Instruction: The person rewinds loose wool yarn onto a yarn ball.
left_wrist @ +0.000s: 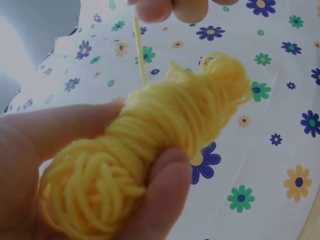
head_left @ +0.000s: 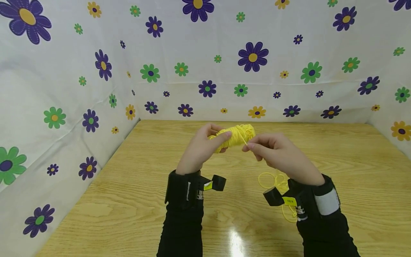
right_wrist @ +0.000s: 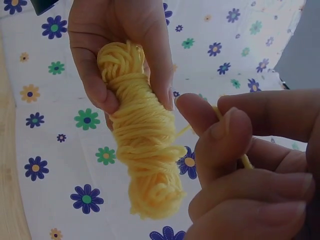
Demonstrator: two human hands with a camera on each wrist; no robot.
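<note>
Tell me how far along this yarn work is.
Done: the yellow bundle has many wraps around its middle. In hand: the left hand holds the bundle while the right hand pinches a strand running straight from it. Left: loose yarn lies on the table, perhaps yet to be wound, though these pictures can't settle winding versus unwinding.

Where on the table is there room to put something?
Bare table: between left sleeve and flowery cloth, and right of the right sleeve. Crowded: loose yarn lies near the right sleeve; above, the left hand holds the yarn bundle, the right hand its strand.
</note>
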